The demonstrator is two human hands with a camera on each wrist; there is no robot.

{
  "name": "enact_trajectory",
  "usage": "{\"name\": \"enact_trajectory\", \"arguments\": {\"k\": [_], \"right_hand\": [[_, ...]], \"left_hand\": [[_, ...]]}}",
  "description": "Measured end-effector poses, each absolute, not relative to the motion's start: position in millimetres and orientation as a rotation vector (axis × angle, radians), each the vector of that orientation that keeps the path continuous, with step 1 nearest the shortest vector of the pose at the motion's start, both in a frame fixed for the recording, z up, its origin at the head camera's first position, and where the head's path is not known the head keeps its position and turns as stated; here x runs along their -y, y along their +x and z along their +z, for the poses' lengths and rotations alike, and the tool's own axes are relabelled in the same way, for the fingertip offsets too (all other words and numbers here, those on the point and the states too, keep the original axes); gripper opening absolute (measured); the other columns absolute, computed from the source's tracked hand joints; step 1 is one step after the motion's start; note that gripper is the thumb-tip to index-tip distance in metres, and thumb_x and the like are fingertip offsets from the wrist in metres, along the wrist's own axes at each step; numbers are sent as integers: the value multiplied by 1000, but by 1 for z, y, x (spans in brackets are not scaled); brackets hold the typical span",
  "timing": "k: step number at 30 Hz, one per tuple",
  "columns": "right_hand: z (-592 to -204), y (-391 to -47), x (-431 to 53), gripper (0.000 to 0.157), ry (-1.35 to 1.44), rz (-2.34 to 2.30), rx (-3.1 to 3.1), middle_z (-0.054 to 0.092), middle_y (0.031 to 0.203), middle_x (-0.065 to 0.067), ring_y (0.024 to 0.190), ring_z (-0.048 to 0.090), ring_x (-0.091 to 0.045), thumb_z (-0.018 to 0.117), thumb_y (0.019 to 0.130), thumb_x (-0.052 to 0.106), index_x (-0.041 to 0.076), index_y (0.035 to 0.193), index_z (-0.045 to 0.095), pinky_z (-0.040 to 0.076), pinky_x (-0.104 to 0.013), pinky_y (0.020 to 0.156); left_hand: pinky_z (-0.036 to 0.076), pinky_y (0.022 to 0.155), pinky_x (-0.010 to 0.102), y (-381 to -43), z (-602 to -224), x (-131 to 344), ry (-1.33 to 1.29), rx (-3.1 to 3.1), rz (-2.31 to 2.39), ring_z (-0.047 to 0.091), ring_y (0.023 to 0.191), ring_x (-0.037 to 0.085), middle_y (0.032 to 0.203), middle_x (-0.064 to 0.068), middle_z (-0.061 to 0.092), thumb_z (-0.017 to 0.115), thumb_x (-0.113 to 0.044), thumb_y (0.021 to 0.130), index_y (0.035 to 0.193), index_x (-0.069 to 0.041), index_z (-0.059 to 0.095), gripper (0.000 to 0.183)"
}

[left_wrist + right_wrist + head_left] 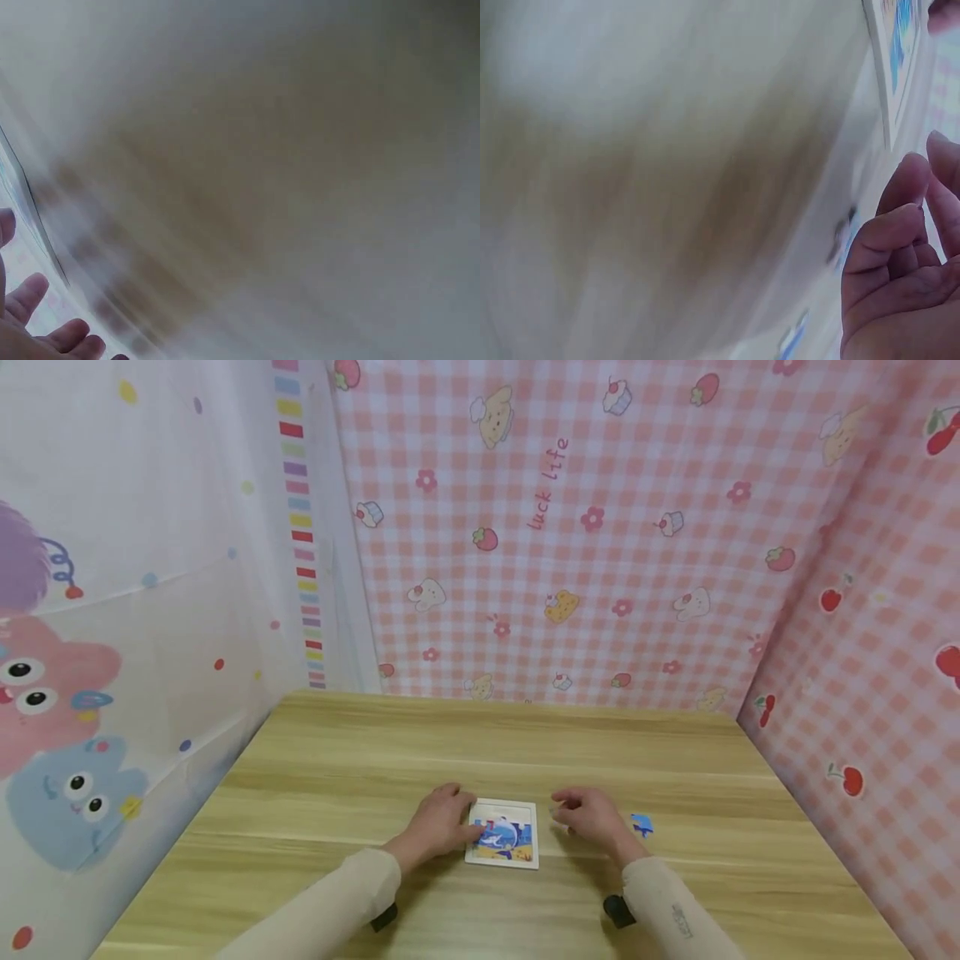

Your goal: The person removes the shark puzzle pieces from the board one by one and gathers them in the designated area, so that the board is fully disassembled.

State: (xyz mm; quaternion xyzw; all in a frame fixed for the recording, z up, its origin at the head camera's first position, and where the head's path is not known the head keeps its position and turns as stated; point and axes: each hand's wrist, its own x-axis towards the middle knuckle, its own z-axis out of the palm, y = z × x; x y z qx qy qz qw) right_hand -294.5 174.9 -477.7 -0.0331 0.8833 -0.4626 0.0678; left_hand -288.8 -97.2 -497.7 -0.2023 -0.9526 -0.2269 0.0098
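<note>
A square white-framed jigsaw puzzle (504, 842) lies on the table, its picture filling the lower part and a pale strip showing at the top. My left hand (441, 820) rests at its left edge, the thumb over the picture. In the left wrist view, loosely bent fingers (69, 334) show in the lower left corner. To the puzzle's right hovers my right hand (592, 818), fingers bent towards the thumb; I see nothing between them. A blue puzzle piece (641, 824) lies right of that hand. Another small piece (844, 238) shows beside the right fingers in the right wrist view.
The wood-grain table (480, 743) reaches back to a pink checked cloth (570, 560). A white cartoon-printed cloth (165, 635) hangs at the left, and a cherry-printed checked cloth (870, 693) at the right.
</note>
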Motion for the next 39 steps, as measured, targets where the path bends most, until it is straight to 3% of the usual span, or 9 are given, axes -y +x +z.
{"name": "enact_trajectory", "arguments": {"k": [6, 13, 22, 30, 39], "right_hand": [[-483, -287, -150, 25, -222, -1403, -2596, 62, 82, -4, 64, 55, -15, 70, 88, 3, -2, 113, 70, 47, -26, 56], [-491, -278, -144, 30, -334, -1388, -2557, 57, 76, -5, 65, 50, -15, 73, 82, -1, -4, 111, 69, 42, -26, 57], [-493, -279, -144, 26, -304, -1355, -2553, 54, 77, -3, 68, 49, -16, 74, 82, -1, -1, 108, 71, 40, -27, 59], [-491, -279, -142, 29, -231, -1414, -2513, 64, 97, -6, 88, 57, -19, 75, 82, -1, 1, 110, 67, 52, -34, 75], [-499, -279, -137, 31, -359, -1382, -2572, 66, 94, -4, 85, 60, -18, 75, 80, -4, 1, 109, 68, 53, -34, 76]], "left_hand": [[39, 105, 55, -277, -498, 84, -688, 2864, -711, 51, 124, 42, 129, 26, 58, 75, -32, 88, 122, -2, 66, 47], [42, 97, 53, -263, -503, 59, -680, 2828, -605, 55, 115, 35, 114, 14, 64, 74, -42, 87, 117, -8, 71, 45], [46, 89, 51, -259, -507, 49, -576, 2915, -486, 53, 114, 31, 117, 12, 59, 73, -47, 87, 120, -16, 73, 46], [47, 88, 50, -259, -505, 50, -573, 2926, -480, 54, 113, 30, 118, 11, 59, 73, -48, 86, 121, -17, 73, 47], [47, 87, 49, -257, -502, 49, -569, 2941, -449, 54, 112, 31, 116, 11, 60, 73, -48, 86, 121, -17, 73, 46]]}}
